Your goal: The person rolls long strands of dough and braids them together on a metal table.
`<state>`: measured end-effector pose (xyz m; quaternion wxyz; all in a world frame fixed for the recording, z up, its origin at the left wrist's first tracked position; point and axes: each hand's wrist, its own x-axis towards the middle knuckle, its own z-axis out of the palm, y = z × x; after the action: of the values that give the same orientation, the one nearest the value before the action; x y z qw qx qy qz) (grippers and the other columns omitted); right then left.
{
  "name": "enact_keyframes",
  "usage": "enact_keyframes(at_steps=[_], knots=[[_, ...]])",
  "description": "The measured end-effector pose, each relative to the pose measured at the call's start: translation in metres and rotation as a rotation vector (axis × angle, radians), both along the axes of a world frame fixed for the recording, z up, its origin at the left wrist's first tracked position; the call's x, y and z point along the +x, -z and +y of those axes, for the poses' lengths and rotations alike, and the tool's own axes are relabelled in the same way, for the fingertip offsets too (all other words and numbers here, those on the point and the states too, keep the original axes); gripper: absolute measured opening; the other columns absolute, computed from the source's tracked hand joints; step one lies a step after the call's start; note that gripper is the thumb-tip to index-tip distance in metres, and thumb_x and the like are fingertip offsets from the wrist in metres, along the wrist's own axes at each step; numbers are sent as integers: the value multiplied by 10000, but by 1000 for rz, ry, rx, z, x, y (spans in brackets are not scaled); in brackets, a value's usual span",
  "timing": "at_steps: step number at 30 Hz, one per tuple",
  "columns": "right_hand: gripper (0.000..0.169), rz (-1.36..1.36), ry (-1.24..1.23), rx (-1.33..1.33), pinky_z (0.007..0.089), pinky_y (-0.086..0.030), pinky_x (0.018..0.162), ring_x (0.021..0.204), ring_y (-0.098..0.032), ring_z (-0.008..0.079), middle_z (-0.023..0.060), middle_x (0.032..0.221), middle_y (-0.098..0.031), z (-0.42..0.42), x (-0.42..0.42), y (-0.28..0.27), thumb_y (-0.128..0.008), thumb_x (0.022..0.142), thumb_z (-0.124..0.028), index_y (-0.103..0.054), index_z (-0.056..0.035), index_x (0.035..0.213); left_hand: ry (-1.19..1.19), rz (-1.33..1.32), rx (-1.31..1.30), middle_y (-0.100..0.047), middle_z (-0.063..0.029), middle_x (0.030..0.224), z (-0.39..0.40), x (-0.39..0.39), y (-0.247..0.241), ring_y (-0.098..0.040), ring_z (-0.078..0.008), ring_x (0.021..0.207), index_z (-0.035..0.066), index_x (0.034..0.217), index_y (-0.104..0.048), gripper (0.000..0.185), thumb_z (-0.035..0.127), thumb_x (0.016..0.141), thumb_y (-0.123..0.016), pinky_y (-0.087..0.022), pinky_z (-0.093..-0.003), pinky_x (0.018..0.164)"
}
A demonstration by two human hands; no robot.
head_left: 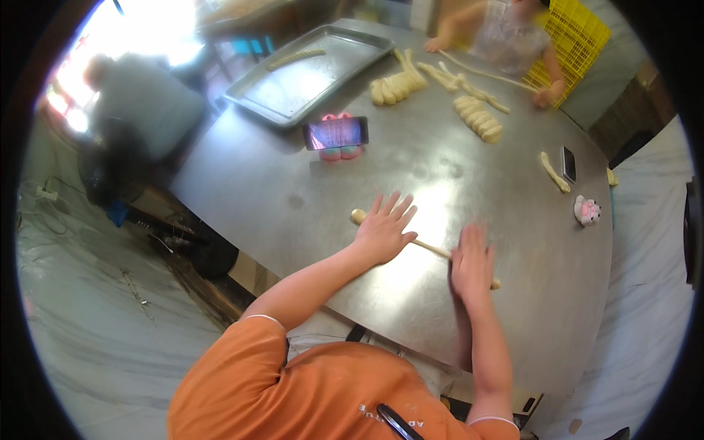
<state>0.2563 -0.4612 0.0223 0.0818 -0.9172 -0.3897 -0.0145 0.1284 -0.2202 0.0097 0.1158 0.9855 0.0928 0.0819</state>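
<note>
A thin rope of dough (pixel 432 249) lies slantwise on the metal table (pixel 308 220) before me, thicker at both ends. My left hand (pixel 385 228) is flat over its left part with the fingers spread; a rounded dough end sticks out beyond it. Over the right part rests my right hand (pixel 473 261), palm down, fingers nearly together and a little blurred. A short dough end shows just past its wrist side. Between the two hands the middle of the rope is in plain view. Neither hand's fingers are wrapped around the dough.
A metal tray (pixel 242 102) holding a twisted dough strand stands at the back left, near a propped phone (pixel 335 133). Dough pieces (pixel 477 119) lie at the back; another person (pixel 511 38) holds a long strand there. At right are a dough strip (pixel 554 173), a phone (pixel 569 164) and a figurine (pixel 587 211).
</note>
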Motion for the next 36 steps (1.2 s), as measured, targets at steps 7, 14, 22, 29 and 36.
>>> enact_keyframes(at_steps=[7, 14, 22, 29, 36], knots=[[660, -7, 67, -83, 616, -258, 1321, 1627, -357, 417, 220, 1749, -407, -63, 7, -4, -581, 1087, -271, -426, -5, 1671, -120, 67, 44, -383, -241, 1753, 34, -30, -27, -315, -431, 1641, 112, 1671, -469, 683, 493, 1111, -557, -218, -593, 1344], [658, 180, 30, -86, 588, -223, 1346, 1647, -312, 427, 226, 1756, -388, -125, -34, -16, -556, 1092, -246, -404, 7, 1680, -202, 92, 146, -354, -233, 1771, 57, -106, -10, -288, -416, 1660, 74, 1672, -458, 726, 535, 1116, -537, -194, -569, 1359], [684, 199, 95, -42, 559, -168, 1373, 1674, -257, 400, 243, 1777, -334, -160, -19, 4, -500, 1124, -316, -355, 21, 1701, -108, 63, 7, -335, -287, 1763, 97, -120, -3, -244, -461, 1667, 62, 1681, -449, 806, 599, 1088, -551, -158, -607, 1358], [691, -94, 263, -17, 543, -185, 1372, 1670, -256, 428, 251, 1780, -326, -132, 72, 17, -501, 1126, -301, -336, 52, 1698, -175, 51, -57, -288, -208, 1808, 119, -78, 1, -209, -444, 1683, 91, 1712, -405, 858, 640, 1070, -561, -146, -587, 1372], [691, 131, 152, 93, 569, -222, 1351, 1634, -313, 468, 310, 1745, -354, -147, -7, 9, -588, 1077, -246, -397, 79, 1656, -125, 160, 73, -325, -238, 1780, 88, -113, -26, -249, -449, 1666, 153, 1673, -481, 751, 600, 1076, -576, -183, -595, 1357]])
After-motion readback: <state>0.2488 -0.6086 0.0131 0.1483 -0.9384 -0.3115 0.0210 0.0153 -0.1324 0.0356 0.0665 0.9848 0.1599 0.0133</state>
